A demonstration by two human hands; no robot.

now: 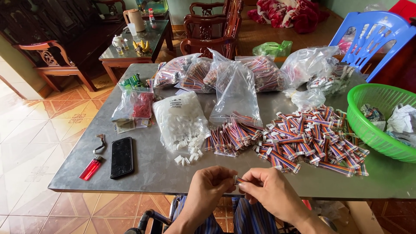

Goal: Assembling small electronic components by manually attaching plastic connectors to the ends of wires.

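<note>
At the table [147, 173] edge, left hand [211, 186] and right hand [269, 189] knuckles-up, each grip pinching one striped wire bundle [238, 180].

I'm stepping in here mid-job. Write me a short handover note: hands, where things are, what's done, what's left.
Left hand and right hand pinch one small striped wire piece between them at the table's near edge.
White connectors spill from an open bag; loose wire bundles lie beside it.
Done: a heap of wires with white ends by the green basket.
Left: several full bags at the back.
</note>
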